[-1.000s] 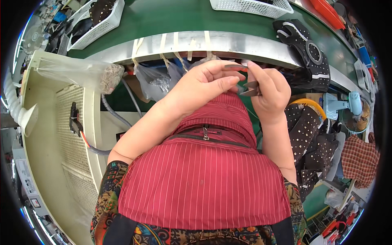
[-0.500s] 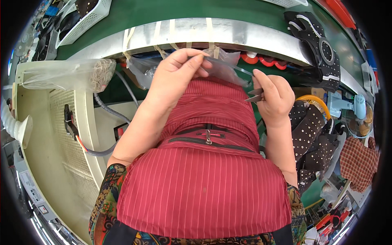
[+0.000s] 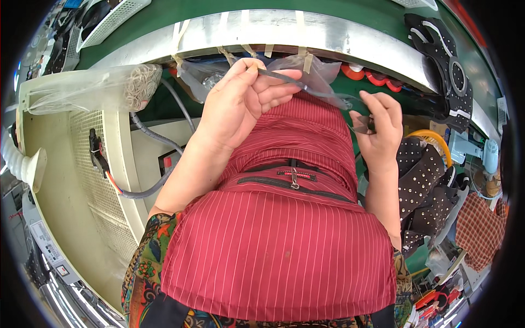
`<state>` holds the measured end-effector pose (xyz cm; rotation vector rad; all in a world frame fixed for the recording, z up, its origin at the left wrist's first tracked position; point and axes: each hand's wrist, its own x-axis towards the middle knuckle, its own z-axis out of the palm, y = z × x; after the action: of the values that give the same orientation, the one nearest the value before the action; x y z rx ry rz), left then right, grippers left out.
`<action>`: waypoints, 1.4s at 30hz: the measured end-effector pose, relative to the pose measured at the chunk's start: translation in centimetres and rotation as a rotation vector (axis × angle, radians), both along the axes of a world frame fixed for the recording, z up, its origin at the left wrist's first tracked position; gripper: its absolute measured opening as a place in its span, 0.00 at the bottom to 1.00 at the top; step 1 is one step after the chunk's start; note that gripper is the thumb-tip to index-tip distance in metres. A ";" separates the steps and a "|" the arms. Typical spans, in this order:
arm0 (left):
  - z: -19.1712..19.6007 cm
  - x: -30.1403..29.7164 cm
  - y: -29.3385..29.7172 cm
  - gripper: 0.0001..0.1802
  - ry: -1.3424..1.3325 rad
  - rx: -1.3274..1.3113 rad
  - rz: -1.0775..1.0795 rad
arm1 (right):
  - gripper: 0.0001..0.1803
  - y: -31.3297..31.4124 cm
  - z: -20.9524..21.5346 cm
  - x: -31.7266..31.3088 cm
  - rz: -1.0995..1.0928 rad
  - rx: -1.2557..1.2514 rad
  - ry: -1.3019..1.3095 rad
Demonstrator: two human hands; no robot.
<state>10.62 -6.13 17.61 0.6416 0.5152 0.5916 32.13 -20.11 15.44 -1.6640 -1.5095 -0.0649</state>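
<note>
The left hand (image 3: 232, 104) pinches a narrow dark strip (image 3: 280, 76) between thumb and forefinger, its other fingers loosely extended, while the right hand (image 3: 383, 131) curls loosely around small snips (image 3: 364, 127). The strip stretches between them, near the front edge of the bench (image 3: 350, 37), where plastic bags (image 3: 196, 76) hang; dotted black fabric (image 3: 449, 68) lies across that edge, farther right.

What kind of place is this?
It's probably a workshop where clothes or belts get made. A dotted cloth piece with a ring buckle drapes over a metal table edge, more dotted cloth is heaped below, and the left hand pinches a thin dark strip.
</note>
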 end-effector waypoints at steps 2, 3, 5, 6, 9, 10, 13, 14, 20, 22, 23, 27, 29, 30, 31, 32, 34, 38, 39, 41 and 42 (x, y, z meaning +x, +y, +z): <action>-0.3 -0.1 0.2 0.09 -0.041 0.020 0.011 | 0.22 -0.2 0.4 -0.5 -0.076 0.023 0.153; -0.2 -0.1 0.1 0.09 -0.035 0.035 0.026 | 0.20 0.2 1.0 -1.1 -0.101 0.073 0.166; -0.7 0.2 -0.3 0.09 -0.086 0.059 0.031 | 0.11 1.0 1.5 -2.0 0.001 0.017 0.350; -0.7 0.1 -0.4 0.09 -0.068 0.027 0.050 | 0.08 1.1 1.9 -2.7 0.067 -0.063 0.580; -0.6 0.8 -0.7 0.10 -0.059 0.014 0.006 | 0.07 1.5 1.9 -3.9 0.191 -0.330 0.906; -0.7 1.1 -0.8 0.10 -0.074 0.011 -0.020 | 0.07 1.7 1.9 -4.4 0.180 -0.337 0.958; 0.0 1.5 -1.2 0.10 -0.089 0.048 -0.054 | 0.09 2.1 2.0 -4.8 0.147 -0.416 1.045; 0.2 1.5 -1.2 0.11 -0.070 0.054 -0.050 | 0.09 2.4 1.9 -5.2 0.147 -0.414 1.057; -0.1 1.4 -1.6 0.11 -0.077 0.035 -0.033 | 0.09 2.4 2.4 -5.0 0.155 -0.443 1.052; -0.1 1.4 -1.5 0.11 -0.073 0.017 -0.036 | 0.08 2.3 2.3 -5.0 0.161 -0.450 1.061; -0.2 1.3 -1.5 0.11 -0.070 0.009 -0.037 | 0.08 2.3 2.1 -4.9 0.159 -0.454 1.102; -0.4 1.5 -1.6 0.11 -0.055 -0.008 -0.026 | 0.06 2.3 1.6 -4.9 0.148 -0.454 1.209; -0.5 1.6 -1.8 0.11 -0.050 0.004 -0.026 | 0.05 2.3 1.3 -4.9 0.142 -0.440 1.215; -0.5 1.7 -1.8 0.11 -0.038 0.020 -0.014 | 0.04 2.4 1.2 -4.9 0.138 -0.429 1.209; -0.5 1.7 -1.8 0.10 -0.025 0.036 -0.001 | 0.03 2.4 1.1 -4.9 0.134 -0.418 1.202; -0.5 1.7 -1.9 0.10 -0.013 0.052 0.012 | 0.03 2.4 1.0 -4.8 0.121 -0.428 1.169; -0.4 1.7 -2.0 0.10 0.054 0.081 0.029 | 0.02 2.3 0.9 -4.4 0.097 -0.447 1.102; -0.1 1.4 -1.9 0.09 0.067 0.052 0.068 | 0.02 1.9 1.2 -4.1 0.033 -0.423 1.061; -0.2 1.2 -1.2 0.08 0.067 0.077 0.121 | 0.01 1.6 0.8 -3.6 0.002 -0.404 1.050; -0.1 0.2 0.3 0.08 0.076 0.139 0.200 | 0.01 0.8 0.2 -2.5 -0.060 -0.374 1.066; -0.3 -0.4 1.1 0.08 0.064 0.184 0.206 | 0.01 0.2 -0.5 -1.8 -0.086 -0.328 1.081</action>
<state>10.21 -5.05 17.27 0.7891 0.5955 0.8210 30.37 -19.94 14.97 -1.5690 -0.6263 0.9302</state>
